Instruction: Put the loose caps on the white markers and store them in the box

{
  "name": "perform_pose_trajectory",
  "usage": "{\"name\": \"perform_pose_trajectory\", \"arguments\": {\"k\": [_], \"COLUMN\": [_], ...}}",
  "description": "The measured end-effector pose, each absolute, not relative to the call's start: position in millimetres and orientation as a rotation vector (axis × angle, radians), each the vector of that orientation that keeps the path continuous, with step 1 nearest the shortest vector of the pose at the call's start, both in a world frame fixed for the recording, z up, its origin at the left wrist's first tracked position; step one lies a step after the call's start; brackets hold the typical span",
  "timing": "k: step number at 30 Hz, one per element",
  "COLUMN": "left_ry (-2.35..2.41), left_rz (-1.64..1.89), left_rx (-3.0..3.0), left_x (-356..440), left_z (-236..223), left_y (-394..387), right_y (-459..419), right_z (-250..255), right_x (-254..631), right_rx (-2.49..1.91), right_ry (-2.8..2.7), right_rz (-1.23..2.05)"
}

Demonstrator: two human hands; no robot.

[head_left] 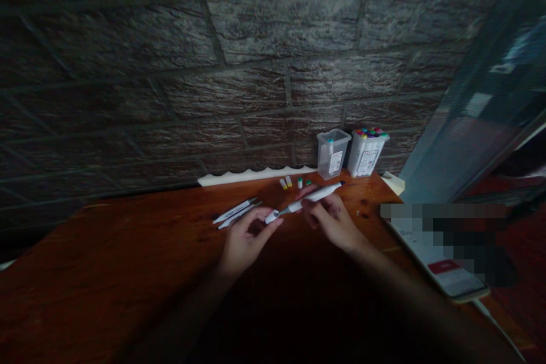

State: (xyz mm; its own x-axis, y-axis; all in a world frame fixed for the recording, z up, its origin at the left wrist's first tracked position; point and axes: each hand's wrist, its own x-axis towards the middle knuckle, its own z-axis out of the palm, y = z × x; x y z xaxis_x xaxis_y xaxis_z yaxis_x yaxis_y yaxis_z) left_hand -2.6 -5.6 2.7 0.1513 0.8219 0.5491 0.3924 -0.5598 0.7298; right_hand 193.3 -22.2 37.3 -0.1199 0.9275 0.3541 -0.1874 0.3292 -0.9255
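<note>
Between the fingers of my right hand (330,217) is a white marker pen (315,195), its bare tip end pointing left and its dark end up to the right. My left hand (247,239) pinches a white marker cap (272,216) right at that tip end; whether cap and tip touch I cannot tell. Two more marker pens (234,212) lie on the wooden table (128,256) just beyond my left hand. Past my hands stand small loose caps: two white and yellow caps (285,182), a white and green cap (300,182) and a green one (309,182).
A clear plastic box (330,156) with a blue-topped marker stands by the brick wall (256,79). Beside it is a box full of coloured markers (367,153). At the right edge lies a phone (443,264) with a cable. A wavy white strip (256,173) runs along the wall.
</note>
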Motion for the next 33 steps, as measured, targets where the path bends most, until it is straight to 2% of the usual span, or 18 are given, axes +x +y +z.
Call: {"name": "perform_pose_trajectory", "arguments": {"k": [17, 26, 33], "left_ry": [1.134, 1.089, 1.114], "left_rz": [1.412, 1.434, 1.395], "left_rx": [2.017, 2.056, 2.095], "left_x": [-5, -4, -5], "left_z": [0, 5, 0], "left_y": [-5, -9, -7], "right_y": [-17, -9, -17], "right_z": [28, 23, 34], "right_x": [197, 196, 193], "right_rx": [-0.677, -0.823, -0.932], "right_ry": [-1.225, -1.084, -1.204], "right_rz": [1.233, 1.232, 1.147]}}
